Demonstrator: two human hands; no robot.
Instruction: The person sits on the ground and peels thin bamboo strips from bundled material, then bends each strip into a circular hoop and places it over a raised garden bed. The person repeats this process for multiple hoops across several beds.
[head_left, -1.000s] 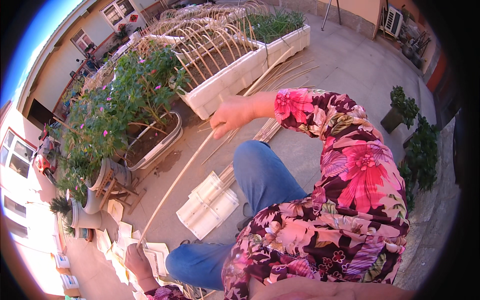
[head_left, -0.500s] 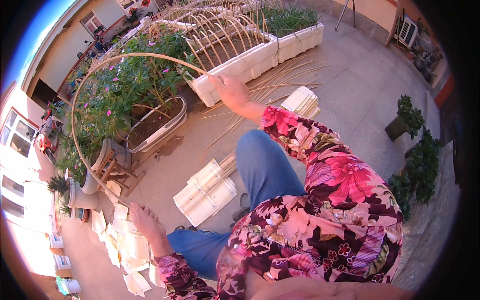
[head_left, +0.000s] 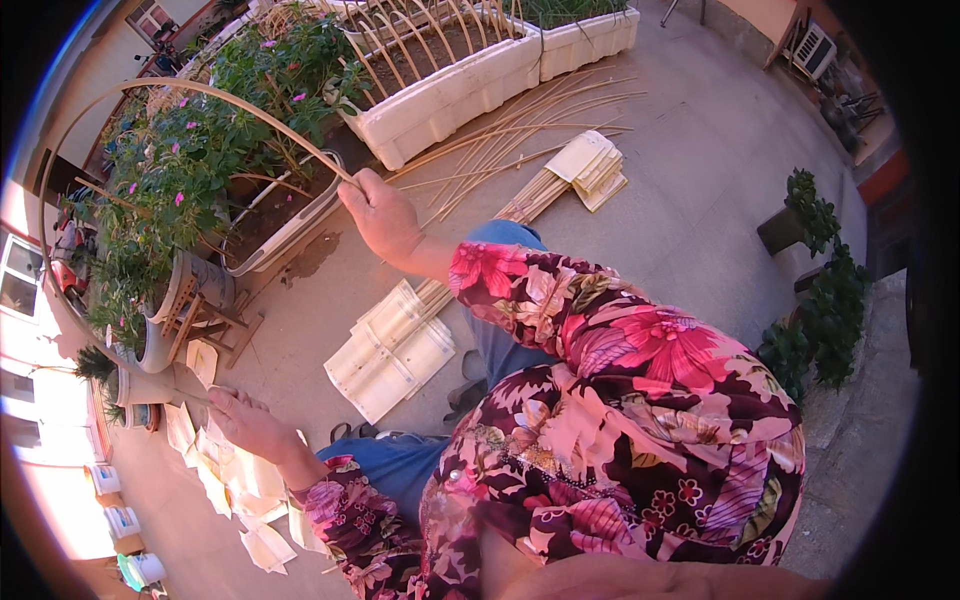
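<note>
A long, thin bamboo strip (head_left: pixel 200 84) bows outward to the left in a wide arc between my two hands. My right hand (head_left: pixel 385 220) is closed around its upper end, in front of the white planter box. At the lower left my left hand (head_left: pixel 248 425) is closed on the other end, above scattered pale sheets (head_left: pixel 250 480). Beneath my right forearm lies a bundle of strips wrapped in cream-coloured sheets (head_left: pixel 390 350). Part of that bundle is hidden by my sleeve and knee.
White foam planter boxes (head_left: pixel 450 100) stand ahead, one with arched strips over its soil. Loose strips (head_left: pixel 500 150) lie on the paving beside them. Flowering plants (head_left: pixel 200 140) grow at the left, near a small wooden stool (head_left: pixel 215 325). Potted plants (head_left: pixel 825 310) stand at the right.
Both hands have moved left with the strip, my right hand also downward in the picture. The whole view has shifted a little. The strip stays bent in an arc.
</note>
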